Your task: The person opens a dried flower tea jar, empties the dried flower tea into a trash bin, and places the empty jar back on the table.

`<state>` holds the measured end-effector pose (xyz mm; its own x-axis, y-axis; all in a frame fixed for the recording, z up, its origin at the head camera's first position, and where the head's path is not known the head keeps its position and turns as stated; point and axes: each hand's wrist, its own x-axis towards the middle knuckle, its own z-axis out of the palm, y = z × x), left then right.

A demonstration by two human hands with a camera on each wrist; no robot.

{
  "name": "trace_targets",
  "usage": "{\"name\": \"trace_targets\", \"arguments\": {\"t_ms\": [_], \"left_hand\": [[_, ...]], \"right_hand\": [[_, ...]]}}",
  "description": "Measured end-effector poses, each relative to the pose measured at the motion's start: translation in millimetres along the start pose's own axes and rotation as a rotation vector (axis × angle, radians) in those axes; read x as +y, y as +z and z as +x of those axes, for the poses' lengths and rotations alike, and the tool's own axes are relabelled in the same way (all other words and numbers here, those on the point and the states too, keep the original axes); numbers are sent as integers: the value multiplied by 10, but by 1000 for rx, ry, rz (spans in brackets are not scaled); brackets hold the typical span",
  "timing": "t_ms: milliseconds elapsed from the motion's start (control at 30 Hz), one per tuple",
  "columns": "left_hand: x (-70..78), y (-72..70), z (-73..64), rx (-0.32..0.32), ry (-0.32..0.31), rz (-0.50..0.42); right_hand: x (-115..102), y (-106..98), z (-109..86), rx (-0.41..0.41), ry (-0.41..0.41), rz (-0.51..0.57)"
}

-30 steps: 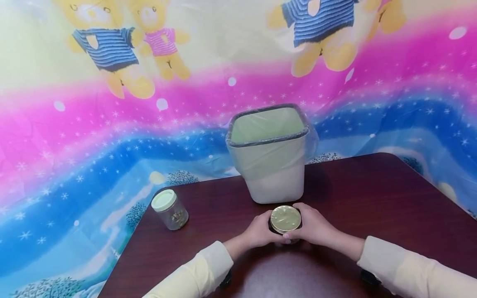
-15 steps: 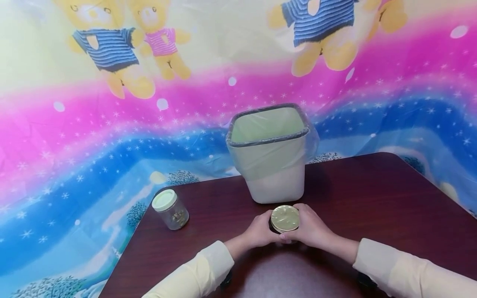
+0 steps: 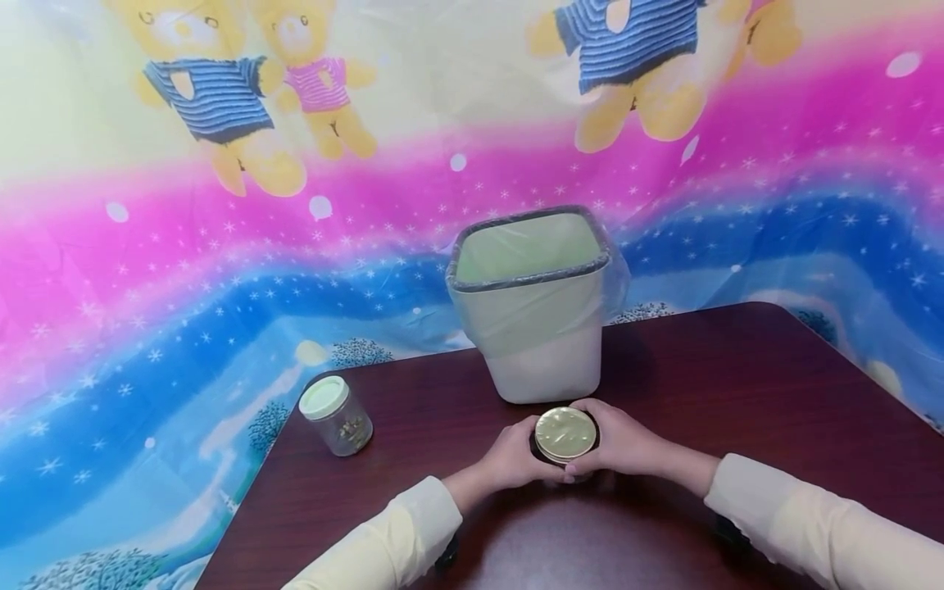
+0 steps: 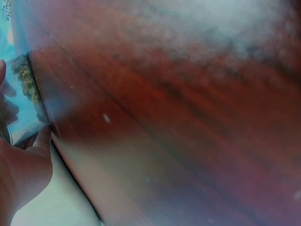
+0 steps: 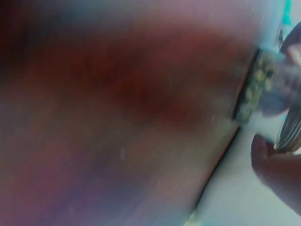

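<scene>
A clear jar with a round gold lid [image 3: 565, 433] stands upright on the table, with both hands around it. My left hand [image 3: 514, 455] grips it from the left. From the right, my right hand [image 3: 623, 438] curls round the upper part by the lid, and the two thumbs come close together at the front. In the left wrist view, yellow-green bits [image 4: 29, 82] show in the lower part of the jar, with the left hand [image 4: 26, 172] against it. The right wrist view also shows the jar's contents [image 5: 256, 89] and the right hand [image 5: 280, 172] at the lid's edge.
A second clear jar [image 3: 348, 428] with a pale lid, holding some small bits, stands at the table's left edge. Behind the hands is a pale bin [image 3: 546, 360] lined with a clear bag. The dark red table [image 3: 737, 385] meets a printed cloth backdrop [image 3: 398, 213].
My right hand swung over the lid's right side half a second ago, then turned back, baring the gold top again. The left hand and the jar have stayed in place.
</scene>
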<state>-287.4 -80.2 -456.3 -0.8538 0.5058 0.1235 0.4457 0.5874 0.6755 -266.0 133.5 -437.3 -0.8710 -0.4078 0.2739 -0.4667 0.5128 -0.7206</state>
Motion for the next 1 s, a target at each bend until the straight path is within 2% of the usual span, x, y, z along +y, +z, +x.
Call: {"name": "trace_targets", "arguments": {"t_ms": [300,533,700,833,1000], "left_hand": [[-15,8,4,7,20,-30],[-23,5,6,-2,31,-24],[-36,13,7,-2,27,-26],[-42,16,10,-5,17,-26],[-43,13,15,-6,12,-14]], "right_hand": [[101,-156,109,-202,-85,158],[133,-176,135,-264,-81,205],[89,-148,75,-221,-44,184],[0,-88,-2,-107,25,130],[-126,20,-93,35,100,180]]}}
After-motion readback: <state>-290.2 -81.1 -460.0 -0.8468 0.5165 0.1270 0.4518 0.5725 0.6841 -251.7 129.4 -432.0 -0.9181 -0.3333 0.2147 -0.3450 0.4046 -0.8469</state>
